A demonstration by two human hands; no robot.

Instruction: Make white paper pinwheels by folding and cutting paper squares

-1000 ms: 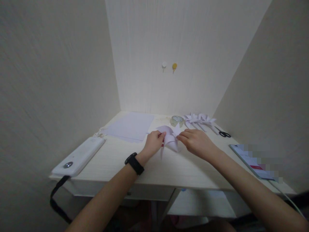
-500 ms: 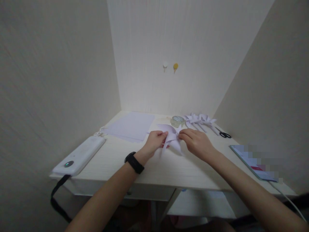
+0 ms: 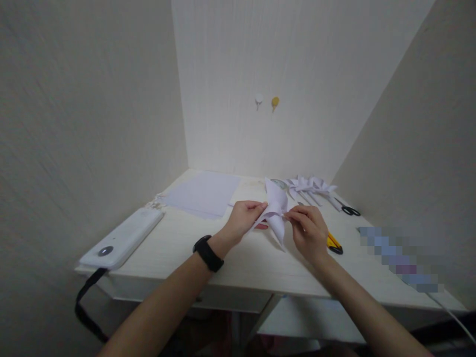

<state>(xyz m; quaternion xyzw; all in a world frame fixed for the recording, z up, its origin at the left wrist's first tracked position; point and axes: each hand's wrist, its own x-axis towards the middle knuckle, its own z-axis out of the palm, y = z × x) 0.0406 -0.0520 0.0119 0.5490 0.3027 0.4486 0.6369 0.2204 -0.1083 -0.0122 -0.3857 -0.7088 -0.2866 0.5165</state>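
A white paper pinwheel (image 3: 275, 208) with curled blades is held above the desk between both hands. My left hand (image 3: 247, 218), closed, pinches its left side with the thumb on top and fingers beneath. At the pinwheel's right edge, near the centre, the fingers of my right hand (image 3: 308, 230) are pinched together against the paper. Whether something small sits between those fingertips cannot be made out. Just right of my right hand lies a yellow and black utility knife (image 3: 334, 244), partly covered by the hand.
White paper sheets (image 3: 204, 193) lie at the back left. Several finished pinwheels (image 3: 310, 184) rest at the back right, beside black scissors (image 3: 350, 210). A roll of tape (image 3: 279, 184) is partly hidden. A white device (image 3: 122, 238) and a blurred tablet (image 3: 397, 260) flank the desk (image 3: 238, 267).
The pinwheel has turned, with one blade now pointing up. My right hand has shifted slightly right and rotated, and the utility knife has come into view beside it.
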